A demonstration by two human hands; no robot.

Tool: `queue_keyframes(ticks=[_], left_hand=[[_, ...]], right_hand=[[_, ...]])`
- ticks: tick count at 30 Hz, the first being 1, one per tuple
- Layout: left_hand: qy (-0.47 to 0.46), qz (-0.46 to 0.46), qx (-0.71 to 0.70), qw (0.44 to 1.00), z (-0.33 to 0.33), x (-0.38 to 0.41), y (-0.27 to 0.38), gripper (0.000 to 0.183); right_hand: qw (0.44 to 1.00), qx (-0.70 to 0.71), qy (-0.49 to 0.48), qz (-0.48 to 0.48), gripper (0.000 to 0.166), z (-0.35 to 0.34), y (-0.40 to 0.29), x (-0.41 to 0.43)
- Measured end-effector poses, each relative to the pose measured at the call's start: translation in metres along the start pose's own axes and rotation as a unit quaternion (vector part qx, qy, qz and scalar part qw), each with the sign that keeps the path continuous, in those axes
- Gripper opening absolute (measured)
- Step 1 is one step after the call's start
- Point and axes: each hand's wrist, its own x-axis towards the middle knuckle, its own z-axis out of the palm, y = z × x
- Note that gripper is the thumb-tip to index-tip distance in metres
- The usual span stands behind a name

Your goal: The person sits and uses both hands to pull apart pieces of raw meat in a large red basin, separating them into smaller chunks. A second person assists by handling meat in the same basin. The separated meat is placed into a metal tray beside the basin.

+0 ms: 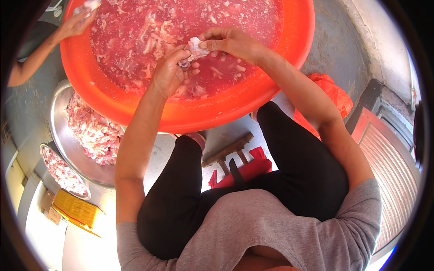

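Note:
A pale, wet piece of raw meat point(196, 50) is stretched between my two hands, above the near part of a large orange plastic tub point(142, 117). My left hand point(173, 67) grips its lower left end, palm partly turned up. On its upper right side, my right hand point(229, 44) pinches it between thumb and fingers. Reddish, cloudy water point(247, 20) fills the tub, with many scraps of raw meat point(156, 34) floating in it. The exact cut of the piece cannot be made out.
Another person's hand point(76, 23) holds a pale piece at the tub's upper left rim. A steel basin point(98, 176) heaped with raw meat point(98, 135) stands left, beside a smaller bowl of meat pieces point(62, 172). A red plastic bag point(330, 93) lies right of the tub.

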Motion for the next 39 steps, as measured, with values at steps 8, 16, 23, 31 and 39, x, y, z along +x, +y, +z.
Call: queue_keyframes(ticks=[8,16,23,31,39], left_hand=[[0.014,0.003,0.039,0.999,0.006,0.0,-0.003,0.03],[0.029,0.047,-0.057,0.997,-0.001,0.004,0.001,0.03],[0.024,0.043,-0.073,0.996,-0.004,0.006,0.003,0.029],[0.025,0.064,-0.048,0.997,0.0,0.001,0.003,0.029],[0.031,0.079,-0.045,0.995,0.002,0.004,0.0,0.029]], right_hand=[[1.0,0.008,0.011,-0.026,0.021,0.005,-0.002,-0.001],[0.939,-0.325,-0.099,-0.05,0.027,0.015,0.03,0.011],[0.83,-0.486,-0.219,-0.163,0.03,0.059,0.056,0.008],[0.944,-0.258,0.149,-0.141,0.02,0.015,0.005,-0.001],[0.927,-0.236,0.2,-0.214,0.018,0.027,-0.009,0.003]])
